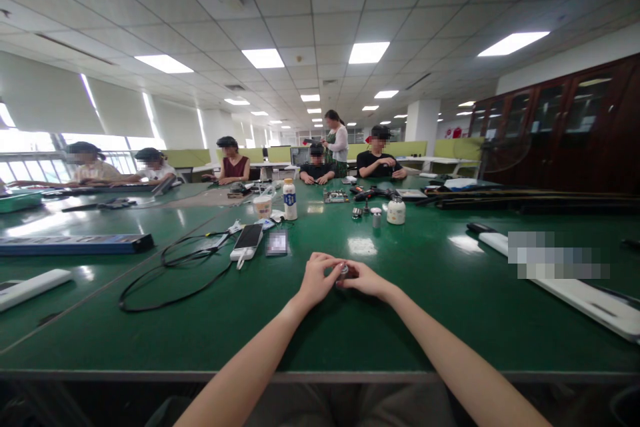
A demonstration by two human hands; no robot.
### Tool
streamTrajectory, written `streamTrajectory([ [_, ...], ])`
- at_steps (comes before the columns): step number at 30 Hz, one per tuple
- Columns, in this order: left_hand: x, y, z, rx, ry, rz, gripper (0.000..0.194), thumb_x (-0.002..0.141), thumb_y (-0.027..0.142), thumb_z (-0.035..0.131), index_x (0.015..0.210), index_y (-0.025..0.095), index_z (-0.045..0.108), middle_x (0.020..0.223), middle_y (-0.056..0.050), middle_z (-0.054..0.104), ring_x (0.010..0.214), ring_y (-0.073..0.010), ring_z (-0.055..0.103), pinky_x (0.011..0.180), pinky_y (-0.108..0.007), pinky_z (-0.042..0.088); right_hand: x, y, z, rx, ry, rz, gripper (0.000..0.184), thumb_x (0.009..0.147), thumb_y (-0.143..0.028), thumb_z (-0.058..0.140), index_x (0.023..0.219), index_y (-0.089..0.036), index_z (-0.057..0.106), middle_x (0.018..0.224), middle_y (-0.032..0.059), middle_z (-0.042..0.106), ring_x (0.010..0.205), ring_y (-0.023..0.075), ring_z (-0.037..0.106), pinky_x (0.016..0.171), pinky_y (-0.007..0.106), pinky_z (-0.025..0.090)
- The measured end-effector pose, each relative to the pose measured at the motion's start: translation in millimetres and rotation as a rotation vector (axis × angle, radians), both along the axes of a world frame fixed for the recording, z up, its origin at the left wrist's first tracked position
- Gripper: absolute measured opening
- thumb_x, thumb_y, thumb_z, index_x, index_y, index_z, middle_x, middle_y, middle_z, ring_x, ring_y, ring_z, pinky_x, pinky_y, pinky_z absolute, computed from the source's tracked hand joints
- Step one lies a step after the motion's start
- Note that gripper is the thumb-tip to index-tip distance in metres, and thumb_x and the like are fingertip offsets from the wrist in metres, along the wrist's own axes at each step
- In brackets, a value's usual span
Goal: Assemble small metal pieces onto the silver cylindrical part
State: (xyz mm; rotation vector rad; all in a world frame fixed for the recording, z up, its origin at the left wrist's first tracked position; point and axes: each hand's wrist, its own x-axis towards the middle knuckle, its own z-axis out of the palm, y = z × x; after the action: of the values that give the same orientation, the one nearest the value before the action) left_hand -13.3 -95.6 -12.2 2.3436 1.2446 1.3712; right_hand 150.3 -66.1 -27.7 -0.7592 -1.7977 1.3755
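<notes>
My left hand (319, 278) and my right hand (368, 279) meet above the green table (250, 333), near its front edge. Between their fingertips is a small silvery metal cylinder (343, 271), largely covered by the fingers. Both hands are closed on it, the left from one side and the right from the other. Further back and slightly right stand another silvery cylinder (377, 217) and a white jar (396, 211). A few small shiny metal pieces (357, 213) lie just left of them.
A phone (249, 237) on a white power bank, a looped black cable (165, 309) and a bottle (290, 200) lie or stand left of centre. A long white bar (575, 297) crosses the right side. A blue power strip (75, 245) is far left. Several people sit or stand beyond.
</notes>
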Motion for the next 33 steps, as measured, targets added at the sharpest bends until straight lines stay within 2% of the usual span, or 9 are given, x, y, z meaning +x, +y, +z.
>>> streamTrajectory([
  [7,1.4,1.1,-1.6,-0.046,-0.048,0.005,0.024,0.082,0.037,0.054,0.09,0.022,0.071,0.088,-0.005,0.067,0.092,-0.0209,0.053,0.085,-0.035,0.04,0.6,2.2,-2.2,0.024,-0.004,0.038,0.057,0.059,-0.026,0.076,0.113,-0.017,0.057,0.097,0.0046,0.066,0.093,0.0206,0.061,0.09,0.04,0.044],
  [12,1.0,4.1,-0.5,0.013,-0.126,0.041,0.025,0.083,0.038,0.052,0.089,0.022,0.071,0.087,-0.004,0.068,0.089,-0.0192,0.053,0.084,-0.032,0.04,0.8,-3.1,3.6,0.055,-0.036,0.029,0.048,0.059,-0.03,0.077,0.101,-0.014,0.059,0.096,0.0055,0.066,0.093,0.0204,0.061,0.092,0.039,0.043],
  [15,-6.3,8.9,-0.9,0.025,-0.156,0.196,0.028,0.085,0.041,0.05,0.093,0.024,0.071,0.088,-0.005,0.067,0.091,-0.0206,0.052,0.084,-0.033,0.039,1.0,-6.3,7.1,0.04,-0.059,0.004,0.045,0.057,-0.032,0.078,0.095,-0.014,0.06,0.095,0.0064,0.066,0.093,0.0208,0.061,0.093,0.04,0.042],
  [19,-19.9,14.1,-9.3,-0.153,0.019,0.474,0.023,0.076,0.044,0.059,0.083,0.028,0.074,0.092,-0.01,0.064,0.098,-0.0305,0.047,0.086,-0.045,0.034,1.7,-8.3,9.3,0.048,-0.087,-0.005,0.051,0.057,-0.034,0.078,0.1,-0.014,0.059,0.097,0.0074,0.066,0.095,0.0217,0.061,0.092,0.04,0.042],
  [21,-23.8,15.1,-15.1,-0.234,0.089,0.544,0.021,0.072,0.045,0.062,0.079,0.029,0.075,0.099,-0.012,0.061,0.101,-0.0348,0.043,0.085,-0.051,0.031,2.1,-8.4,9.3,0.048,-0.095,-0.004,0.053,0.058,-0.034,0.078,0.103,-0.014,0.059,0.099,0.0079,0.066,0.096,0.0219,0.061,0.092,0.04,0.042],
  [23,-24.8,15.9,-19.0,-0.251,0.115,0.567,0.02,0.07,0.045,0.064,0.078,0.03,0.075,0.105,-0.013,0.058,0.103,-0.037,0.041,0.086,-0.053,0.029,2.4,-8.0,8.6,0.049,-0.098,-0.005,0.053,0.058,-0.034,0.077,0.104,-0.014,0.059,0.099,0.0082,0.066,0.096,0.0221,0.061,0.092,0.041,0.042],
  [27,-21.6,16.9,-16.0,-0.182,0.073,0.537,0.018,0.075,0.042,0.061,0.08,0.03,0.074,0.105,-0.01,0.059,0.105,-0.0349,0.041,0.087,-0.05,0.03,2.5,-6.3,6.7,0.058,-0.092,0.002,0.051,0.059,-0.033,0.077,0.102,-0.014,0.059,0.099,0.008,0.066,0.096,0.022,0.061,0.092,0.04,0.042],
  [30,-16.6,14.7,-6.8,-0.051,-0.016,0.394,0.021,0.083,0.037,0.054,0.088,0.026,0.071,0.097,-0.008,0.063,0.1,-0.0265,0.046,0.087,-0.04,0.034,2.2,-5.2,5.6,0.057,-0.08,0.01,0.051,0.059,-0.032,0.077,0.103,-0.014,0.058,0.101,0.008,0.065,0.097,0.0212,0.06,0.094,0.039,0.041],
  [33,-9.5,8.4,0.9,0.045,-0.05,0.235,0.022,0.086,0.034,0.05,0.09,0.024,0.069,0.094,-0.005,0.065,0.097,-0.0217,0.048,0.088,-0.036,0.035,1.8,-4.2,4.6,0.06,-0.074,0.009,0.047,0.059,-0.032,0.077,0.098,-0.014,0.058,0.099,0.0068,0.065,0.094,0.0205,0.06,0.092,0.039,0.042],
])
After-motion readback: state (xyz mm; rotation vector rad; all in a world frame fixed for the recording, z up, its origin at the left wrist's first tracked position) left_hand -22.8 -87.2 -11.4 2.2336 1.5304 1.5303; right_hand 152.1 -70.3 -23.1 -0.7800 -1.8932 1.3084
